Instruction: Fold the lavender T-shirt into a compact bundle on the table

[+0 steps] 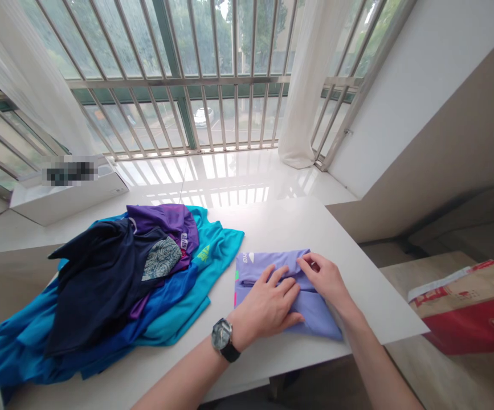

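A lavender shirt, folded into a compact rectangle with a white logo and lettering at its upper left, lies on the white table. My left hand rests flat across the middle of the shirt, fingers spread. At the shirt's upper right, my right hand pinches the edge of the fabric between thumb and fingers. A black wristwatch is on my left wrist. To the left is a loose heap of clothes: a navy shirt on top, with a purple shirt and a turquoise shirt under it.
A white box stands on the windowsill at the back left. Metal bars and white curtains line the window. Right of the table, lower down, sits a red and brown paper bag.
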A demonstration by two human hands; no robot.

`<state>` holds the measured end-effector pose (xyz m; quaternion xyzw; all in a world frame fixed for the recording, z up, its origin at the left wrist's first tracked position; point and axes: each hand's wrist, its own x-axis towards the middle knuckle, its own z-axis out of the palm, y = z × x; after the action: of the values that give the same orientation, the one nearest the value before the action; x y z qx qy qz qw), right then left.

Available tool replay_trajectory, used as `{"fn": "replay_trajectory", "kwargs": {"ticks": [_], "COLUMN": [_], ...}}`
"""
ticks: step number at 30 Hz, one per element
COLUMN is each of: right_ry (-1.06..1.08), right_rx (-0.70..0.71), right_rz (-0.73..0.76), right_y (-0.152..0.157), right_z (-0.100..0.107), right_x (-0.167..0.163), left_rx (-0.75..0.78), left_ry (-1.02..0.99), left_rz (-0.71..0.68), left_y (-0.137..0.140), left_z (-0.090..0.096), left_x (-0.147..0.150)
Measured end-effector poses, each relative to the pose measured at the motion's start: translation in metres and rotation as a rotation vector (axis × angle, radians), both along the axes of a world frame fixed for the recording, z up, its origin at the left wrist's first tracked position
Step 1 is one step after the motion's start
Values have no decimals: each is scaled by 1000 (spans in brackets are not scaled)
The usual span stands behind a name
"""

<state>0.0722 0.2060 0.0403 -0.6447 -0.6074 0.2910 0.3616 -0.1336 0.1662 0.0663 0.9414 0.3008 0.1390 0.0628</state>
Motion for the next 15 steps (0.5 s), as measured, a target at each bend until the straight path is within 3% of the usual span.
{"fn": "replay_trajectory", "kwargs": {"ticks": [4, 8, 15], "right_ry": [235, 433, 341], "right_rx": [89, 25, 43], "right_rz": [12, 75, -1], "right_y": [-2, -2, -10], "right_z": [-2, -2, 2], "right_x": [-6, -9, -6], "left_rx": [23, 35, 59], "left_ry": [-28, -49, -69], "left_rz": [7, 5, 4], "left_y": [-2, -5, -5], "left_z": [-8, -11, -12], "left_x": [0, -2, -4]}}
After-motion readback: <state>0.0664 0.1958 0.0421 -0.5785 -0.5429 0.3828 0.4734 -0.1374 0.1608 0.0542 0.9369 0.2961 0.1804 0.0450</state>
